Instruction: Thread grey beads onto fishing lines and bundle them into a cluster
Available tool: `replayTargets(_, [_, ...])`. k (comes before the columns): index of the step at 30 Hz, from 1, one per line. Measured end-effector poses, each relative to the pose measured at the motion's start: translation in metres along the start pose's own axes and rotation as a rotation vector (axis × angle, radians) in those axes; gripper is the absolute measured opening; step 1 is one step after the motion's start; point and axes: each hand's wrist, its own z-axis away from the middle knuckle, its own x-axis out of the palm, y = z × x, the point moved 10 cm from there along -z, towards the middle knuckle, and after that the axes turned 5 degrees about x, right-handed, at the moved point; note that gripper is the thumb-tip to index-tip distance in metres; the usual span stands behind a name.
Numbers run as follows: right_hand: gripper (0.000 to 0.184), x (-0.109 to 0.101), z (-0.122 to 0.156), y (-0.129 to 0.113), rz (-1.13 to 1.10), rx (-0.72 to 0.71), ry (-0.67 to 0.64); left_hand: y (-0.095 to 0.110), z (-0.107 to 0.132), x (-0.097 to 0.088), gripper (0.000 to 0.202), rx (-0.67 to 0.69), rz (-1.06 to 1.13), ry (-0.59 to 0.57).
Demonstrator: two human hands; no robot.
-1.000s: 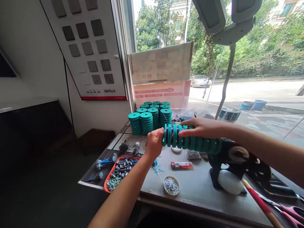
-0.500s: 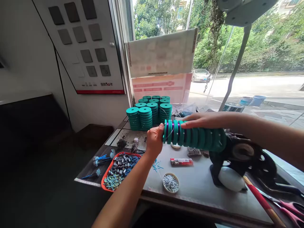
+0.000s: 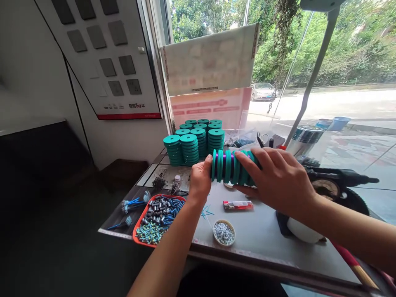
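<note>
Green, foam-like spools (image 3: pixel 228 168) form a row off centre towards four o'clock. The left hand (image 3: pixel 200 177) has fingers clamped on its nine o'clock end; the right hand (image 3: pixel 276 173) wraps its three o'clock side, lower fingers hard to see. Likely light, slightly soft, apt to sag midway: grip both ends.

A wide, bright window (image 3: pixel 349 90) fills the right — the wall (image 3: pixel 133 140) and floor (image 3: pixel 62 235) at left lie dim.
</note>
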Motion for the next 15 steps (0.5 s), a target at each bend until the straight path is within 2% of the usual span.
replayTargets(2, [0.065,0.02,-0.015,0.018,-0.186,0.05,-0.198,0.0,0.0,0.005,0.054,0.033,0.047,-0.007])
replayTargets(4, [0.069,0.056,-0.024,0.035,-0.475,0.119,-0.522,0.0,0.0,0.007,0.053,0.06,0.076,-0.012])
replayTargets(5, [0.066,0.075,-0.024,0.039,-0.637,0.15,-0.702,0.0,0.0,0.009,0.053,0.072,0.087,-0.017])
replayTargets(6, [0.06,0.092,-0.018,0.032,-0.841,0.127,-0.937,0.0,0.0,0.009,0.053,0.083,0.095,-0.022])
replayTargets(7, [0.06,0.102,-0.015,0.031,-0.977,0.13,-1.071,0.0,0.0,0.01,0.053,0.093,0.102,-0.026])
replayTargets(8, [0.061,0.109,-0.016,0.033,-1.059,0.15,-1.128,0.001,0.0,0.01,0.053,0.1,0.106,-0.028])
replayTargets(10, [0.064,0.115,-0.018,0.036,-1.137,0.176,-1.155,0.001,0.001,0.008,0.053,0.102,0.104,-0.029])
replayTargets(12, [0.06,0.11,-0.016,0.036,-1.066,0.176,-1.08,0.001,0.001,0.004,0.052,0.085,0.088,-0.025])
replayTargets(14, [0.058,0.091,-0.015,0.037,-0.826,0.165,-0.859,0.0,0.0,-0.002,0.052,0.049,0.062,-0.019])
replayTargets(15, [0.063,0.073,-0.017,0.04,-0.634,0.172,-0.656,-0.002,-0.001,-0.005,0.052,0.025,0.046,-0.011])
